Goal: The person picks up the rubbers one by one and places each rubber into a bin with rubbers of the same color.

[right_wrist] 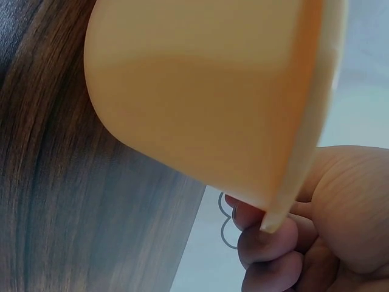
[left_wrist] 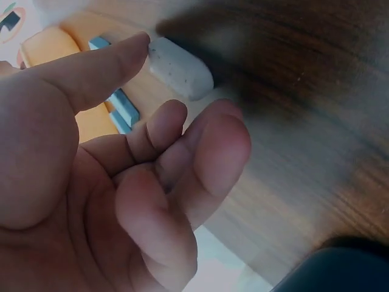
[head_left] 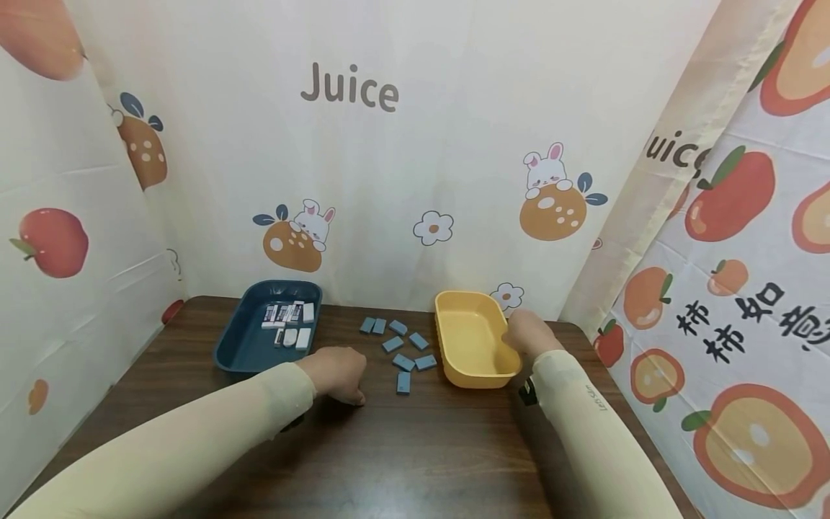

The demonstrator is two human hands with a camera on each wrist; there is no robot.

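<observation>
Left hand (head_left: 337, 371): low over the dark wooden table (head_left: 421, 447), between the navy tray and the loose blocks. Fingers curve loosely, thumb extended, a gap between them; no pinch seen. Worn white eraser (left_wrist: 182, 69), dark-specked, lies over the table just at the thumb tip in the left wrist view; contact cannot be told. Head view: eraser hidden.

Right hand (head_left: 528, 334): fingers curled round the rim of the yellow tray (head_left: 470, 331), gripping its right side. Tray upright on table, inside bare.

Surroundings: eight blue-grey rectangular blocks (head_left: 403, 362) lie scattered left of the yellow tray, two side by side at the back. Navy tray (head_left: 249, 346), far left, contains several white pieces (head_left: 302, 339), some in printed sleeves.
</observation>
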